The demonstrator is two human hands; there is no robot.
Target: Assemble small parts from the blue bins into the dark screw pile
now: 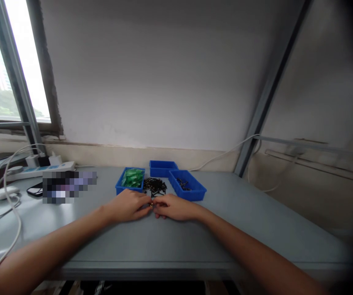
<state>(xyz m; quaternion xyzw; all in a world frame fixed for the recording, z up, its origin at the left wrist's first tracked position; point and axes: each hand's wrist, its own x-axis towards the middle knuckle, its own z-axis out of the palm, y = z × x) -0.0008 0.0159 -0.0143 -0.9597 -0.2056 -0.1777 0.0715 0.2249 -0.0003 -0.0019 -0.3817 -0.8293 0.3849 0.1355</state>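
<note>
My left hand (130, 205) and my right hand (176, 207) meet over the front middle of the table, fingertips almost touching. Both are closed in a pinch around a tiny gold-coloured metal part (152, 204), mostly covered by the fingers; its exact kind is too small to tell. Just beyond the fingertips lies a loose pile of small dark screw-like parts (155, 186), some with coppery glints. Left of the pile, a blue bin (120, 191) holds green plastic packets (132, 178). To the right, another blue bin (191, 194) has some small dark metal pieces (183, 184) inside.
A third blue bin (164, 168) stands behind the pile by the wall. On the left are a power strip (62, 167) with plugs, a white charger-like case (5, 192) and a blurred-out item (69, 186). A white cable (18, 223) crosses near my left forearm.
</note>
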